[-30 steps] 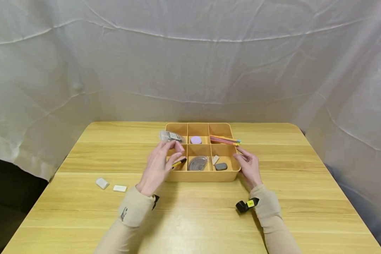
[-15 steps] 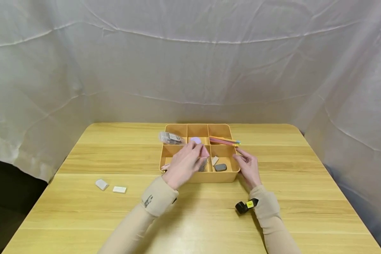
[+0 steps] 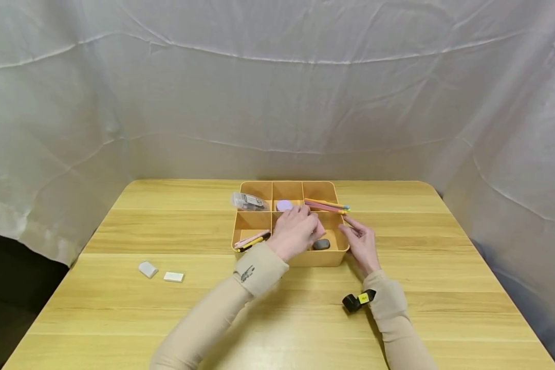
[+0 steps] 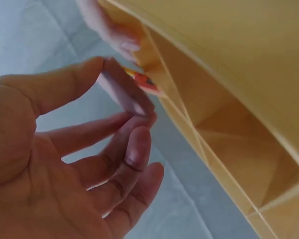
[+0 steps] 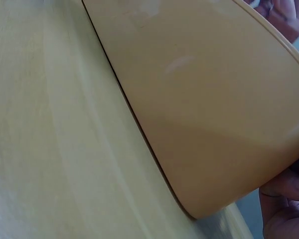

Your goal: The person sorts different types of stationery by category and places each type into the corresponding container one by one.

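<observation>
My left hand (image 3: 296, 232) pinches a pink block that looks like an eraser (image 4: 125, 89) between thumb and fingertips. It hovers above the front middle and front right compartments of a yellow-orange divided organizer box (image 3: 300, 259). At the box's right wall, my right hand (image 3: 363, 245) holds the rim, thumb near the inner side and fingers outside. A dark grey rounded piece (image 3: 321, 244) lies in the front right compartment. Under my left hand, the front middle compartment is mostly hidden.
Pens (image 3: 253, 240) lie front left in the box. A clear plastic packet (image 3: 248, 202) sits behind them, a lilac round item (image 3: 284, 205) at back middle, pencils (image 3: 326, 206) at back right. White erasers (image 3: 173, 277) lie on the table (image 3: 97, 308) at left.
My left hand has moved right across the box with the pink eraser, from the front left compartment toward the front right one. My right hand stays at the rim.
</observation>
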{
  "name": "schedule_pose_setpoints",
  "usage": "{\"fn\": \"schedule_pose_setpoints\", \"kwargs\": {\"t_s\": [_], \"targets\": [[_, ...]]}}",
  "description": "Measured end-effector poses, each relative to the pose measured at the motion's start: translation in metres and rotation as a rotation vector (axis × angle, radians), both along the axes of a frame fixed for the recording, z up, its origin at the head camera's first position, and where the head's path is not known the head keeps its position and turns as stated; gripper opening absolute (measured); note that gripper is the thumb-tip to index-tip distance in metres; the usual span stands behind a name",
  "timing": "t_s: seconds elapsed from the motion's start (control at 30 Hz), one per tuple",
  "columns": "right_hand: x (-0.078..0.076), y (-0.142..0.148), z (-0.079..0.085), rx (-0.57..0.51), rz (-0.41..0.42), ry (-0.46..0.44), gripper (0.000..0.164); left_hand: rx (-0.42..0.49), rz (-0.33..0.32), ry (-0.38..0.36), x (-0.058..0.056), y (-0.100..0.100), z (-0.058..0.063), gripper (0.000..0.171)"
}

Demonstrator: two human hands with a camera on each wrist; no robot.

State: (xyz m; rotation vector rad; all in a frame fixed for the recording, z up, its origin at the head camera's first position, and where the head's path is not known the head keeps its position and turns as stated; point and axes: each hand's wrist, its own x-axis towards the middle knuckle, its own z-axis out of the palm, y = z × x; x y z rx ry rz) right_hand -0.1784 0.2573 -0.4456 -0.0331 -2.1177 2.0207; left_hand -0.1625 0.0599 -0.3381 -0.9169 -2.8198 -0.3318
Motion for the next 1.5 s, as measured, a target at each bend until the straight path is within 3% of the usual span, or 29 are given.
{"fn": "schedule_pose_setpoints", "kwargs": {"t_s": [0.1, 0.4, 0.77, 1.0, 1.13, 1.23, 1.4, 1.5], "targets": [[0.000, 0.000, 0.000, -0.003, -0.010, 0.005, 0.046, -0.060, 0.012, -0.054, -0.005, 0.011, -0.003, 0.013], [0.000, -0.002, 0.001, -0.029, 0.015, -0.015, 0.047, -0.283, 0.076, -0.119, -0.019, 0.035, -0.012, 0.016], [0.001, -0.004, 0.001, -0.018, 0.012, -0.010, 0.046, -0.407, 0.083, -0.147, -0.031, 0.046, -0.021, 0.028], [-0.001, -0.003, 0.000, -0.024, 0.018, 0.000, 0.046, -0.433, 0.097, -0.197, -0.035, 0.050, -0.029, 0.024], [-0.001, -0.002, 0.000, -0.036, 0.028, 0.002, 0.046, -0.394, 0.077, -0.172, -0.033, 0.046, -0.032, 0.018], [-0.001, -0.002, 0.000, -0.042, 0.034, -0.002, 0.046, -0.303, 0.050, -0.124, -0.028, 0.038, -0.030, 0.017], [0.000, -0.001, 0.000, 0.000, 0.016, -0.005, 0.046, -0.064, 0.002, 0.001, -0.013, 0.008, -0.018, 0.028], [0.001, 0.000, 0.001, 0.026, 0.007, -0.009, 0.046, 0.132, -0.015, 0.074, -0.001, -0.019, -0.013, 0.033]]}}
